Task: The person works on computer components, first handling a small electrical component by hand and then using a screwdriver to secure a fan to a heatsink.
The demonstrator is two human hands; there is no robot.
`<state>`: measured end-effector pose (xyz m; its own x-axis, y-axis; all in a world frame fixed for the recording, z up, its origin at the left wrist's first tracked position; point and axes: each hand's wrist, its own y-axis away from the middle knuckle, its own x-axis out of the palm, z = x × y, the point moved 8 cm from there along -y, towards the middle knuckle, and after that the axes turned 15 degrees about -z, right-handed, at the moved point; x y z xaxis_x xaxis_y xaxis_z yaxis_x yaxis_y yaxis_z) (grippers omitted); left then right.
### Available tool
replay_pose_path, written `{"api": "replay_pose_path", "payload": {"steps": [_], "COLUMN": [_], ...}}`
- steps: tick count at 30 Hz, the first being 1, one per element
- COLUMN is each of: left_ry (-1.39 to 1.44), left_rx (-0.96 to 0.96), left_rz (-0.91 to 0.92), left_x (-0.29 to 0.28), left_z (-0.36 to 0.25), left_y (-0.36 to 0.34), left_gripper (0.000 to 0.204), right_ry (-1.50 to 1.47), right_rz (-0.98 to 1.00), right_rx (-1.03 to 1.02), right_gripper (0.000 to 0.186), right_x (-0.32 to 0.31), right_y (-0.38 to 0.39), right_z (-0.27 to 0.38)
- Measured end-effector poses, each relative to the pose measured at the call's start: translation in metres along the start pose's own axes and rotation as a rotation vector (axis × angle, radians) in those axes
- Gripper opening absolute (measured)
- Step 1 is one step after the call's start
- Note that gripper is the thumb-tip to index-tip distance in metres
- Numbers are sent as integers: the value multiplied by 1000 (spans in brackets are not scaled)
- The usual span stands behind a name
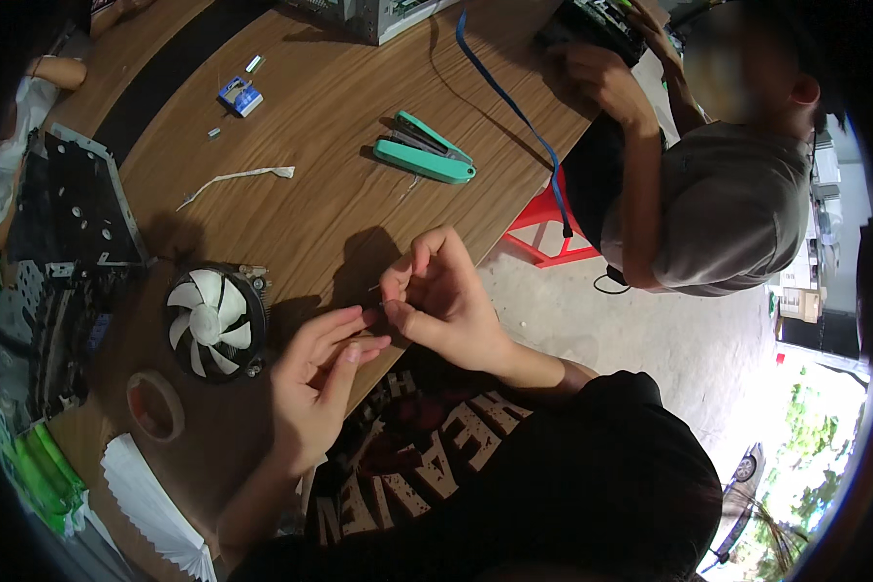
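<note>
My right hand [441, 306] pinches a tiny thin piece [378, 299], too small to name, above the table's near edge. My left hand [320, 378] is just below and left of it, fingers loosely stretched, its fingertips near that piece. A cooler with a white fan [207, 320] lies left of my hands, with a tape roll [155, 407] below it. Beyond my hands lie a turquoise stapler [422, 163] and a white cable [233, 177].
Wooden table [330, 116] holds a small blue box [241, 96], a blue cable [504, 97], computer parts [68, 223], folded paper [145, 495] and green packs [44, 466]. A co-worker [708, 204] at right handles a black device [601, 24] beside a red stool [543, 238]. Another person's arm [58, 70] is upper left.
</note>
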<state>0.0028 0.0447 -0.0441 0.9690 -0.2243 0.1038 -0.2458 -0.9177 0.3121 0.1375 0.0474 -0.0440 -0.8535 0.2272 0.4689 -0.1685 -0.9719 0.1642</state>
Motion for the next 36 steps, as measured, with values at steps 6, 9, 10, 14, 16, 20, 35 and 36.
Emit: {"api": "replay_pose_path", "payload": {"steps": [6, 9, 10, 14, 16, 20, 35, 36], "left_ry": [-77, -61, -51, -62, -67, -53, -189, -186], "left_rx": [192, 174, 151, 113, 86, 50, 296, 290], "left_rz": [-61, -71, -69, -87, -113, -137, -219, -222], "left_x": [-1, 1, 0, -1, -1, 0, 6, 3], "left_z": [-7, -13, -11, -11, -10, -6, -24, -21], "left_y": [-2, -5, -4, -7, -9, -12, -19, -19], "left_gripper": [14, 9, 10, 13, 13, 14, 16, 16], "right_ry": [10, 92, 111, 131, 125, 134, 92, 134], "right_rz": [-45, -93, -48, -99, -82, -87, -59, -42], "right_rx": [-97, -152, -233, -243, -271, -263, -282, -338], "right_gripper": [38, 38, 38, 38, 37, 37, 36, 36], "right_x": [-17, -28, -29, -41, -40, -39, -40, -42], "right_y": [-10, -13, -13, -15, -14, -14, -5, -7], "right_z": [8, 16, 18, 21, 22, 19, 21, 24]}}
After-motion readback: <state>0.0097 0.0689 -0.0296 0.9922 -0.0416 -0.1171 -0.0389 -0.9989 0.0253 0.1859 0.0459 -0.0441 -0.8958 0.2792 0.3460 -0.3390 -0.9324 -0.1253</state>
